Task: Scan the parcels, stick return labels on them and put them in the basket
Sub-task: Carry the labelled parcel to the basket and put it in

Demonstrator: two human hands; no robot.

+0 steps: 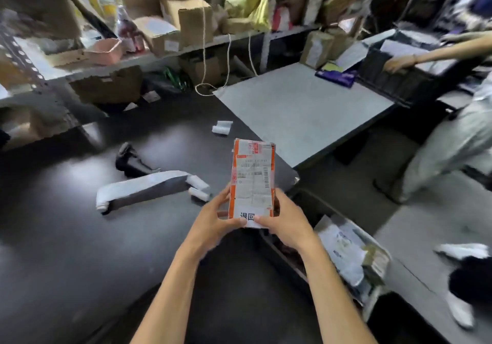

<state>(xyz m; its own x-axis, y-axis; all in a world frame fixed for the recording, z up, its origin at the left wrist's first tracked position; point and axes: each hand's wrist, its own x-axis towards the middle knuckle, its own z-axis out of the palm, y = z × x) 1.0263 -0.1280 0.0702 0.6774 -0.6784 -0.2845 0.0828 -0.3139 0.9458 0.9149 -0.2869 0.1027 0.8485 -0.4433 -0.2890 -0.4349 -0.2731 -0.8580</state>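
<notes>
I hold a small parcel [252, 178] with orange edges and a white shipping label above the black table [80, 237]. A white return label [250, 217] with black characters sits on its near end. My left hand [215, 217] grips the parcel's lower left and my right hand [286, 217] its lower right, both thumbs on the return label. A black scanner [130, 161] lies on the table to the left. A strip of label backing [149, 186] with small rolls lies beside it. The basket [346, 253] with parcels in it stands low at the right.
A grey table [298, 109] lies beyond the black one. A person [452, 130] stands at the right, with one hand on a black crate [399, 82]. Shelves [159, 50] with boxes run along the back. A small paper roll [222, 127] lies on the black table.
</notes>
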